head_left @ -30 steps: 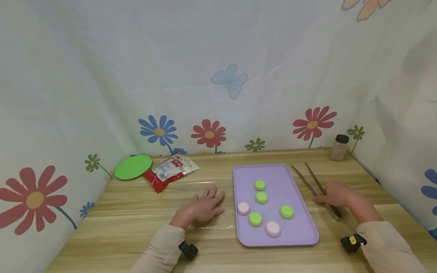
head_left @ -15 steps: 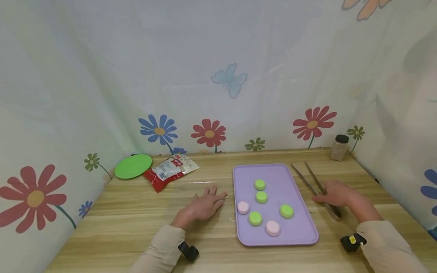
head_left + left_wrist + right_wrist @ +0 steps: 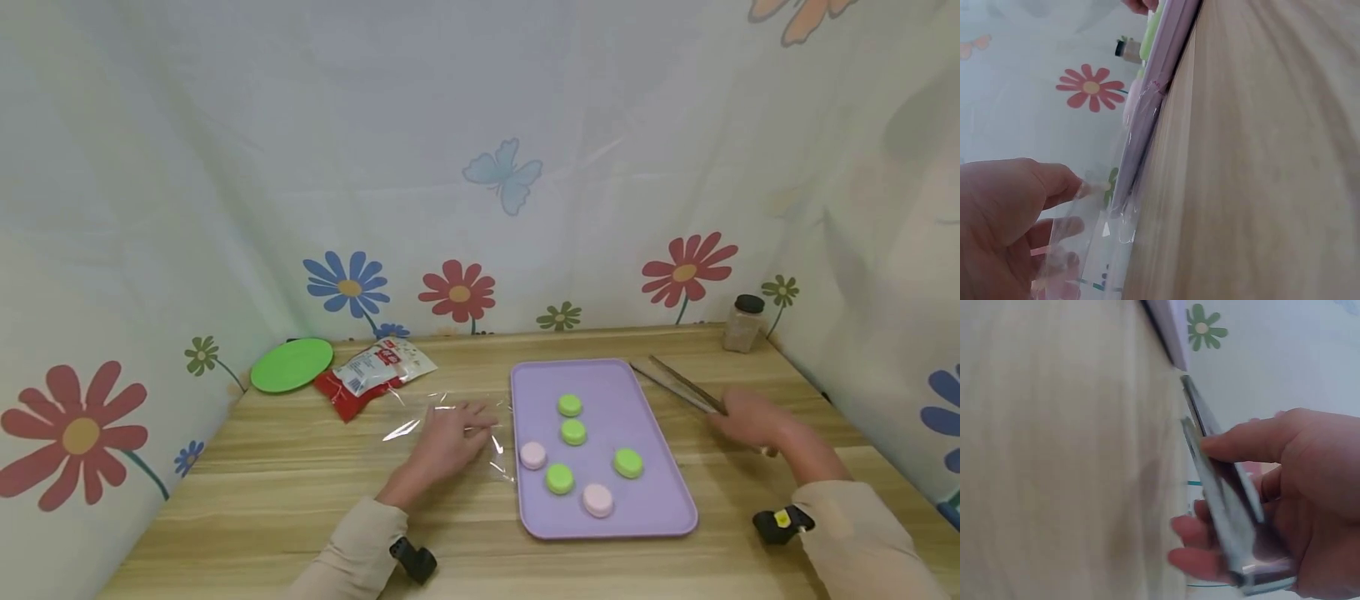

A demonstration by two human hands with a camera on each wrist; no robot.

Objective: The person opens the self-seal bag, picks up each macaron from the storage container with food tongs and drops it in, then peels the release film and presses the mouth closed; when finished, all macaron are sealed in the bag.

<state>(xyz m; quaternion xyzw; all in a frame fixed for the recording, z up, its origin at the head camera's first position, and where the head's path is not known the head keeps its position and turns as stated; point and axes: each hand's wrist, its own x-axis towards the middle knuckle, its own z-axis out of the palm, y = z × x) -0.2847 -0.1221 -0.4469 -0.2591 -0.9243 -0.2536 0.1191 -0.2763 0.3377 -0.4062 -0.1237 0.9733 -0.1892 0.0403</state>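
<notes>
My left hand (image 3: 445, 442) holds a thin clear plastic bag (image 3: 402, 430) left of the tray, its film partly raised off the table. In the left wrist view the thumb and fingers are at the edge of the clear film (image 3: 1067, 247). My right hand (image 3: 753, 418) grips metal tongs (image 3: 686, 385) to the right of the tray. Their two arms stand apart, with the thumb on one arm and the fingers round the other side. On the lilac tray (image 3: 645, 517) sit several green macarons (image 3: 628, 462) and two pink macarons (image 3: 598, 500).
A red and white packet (image 3: 375, 373) lies at the back left, beside a green plate (image 3: 292, 365). At the back right stands a jar (image 3: 743, 323) with a black lid. A flowered curtain (image 3: 420, 167) encloses the table (image 3: 300, 508).
My right hand has picked up the tongs and turned them, their tips shifting left towards the tray. Under my left hand the clear bag has risen from lying flat.
</notes>
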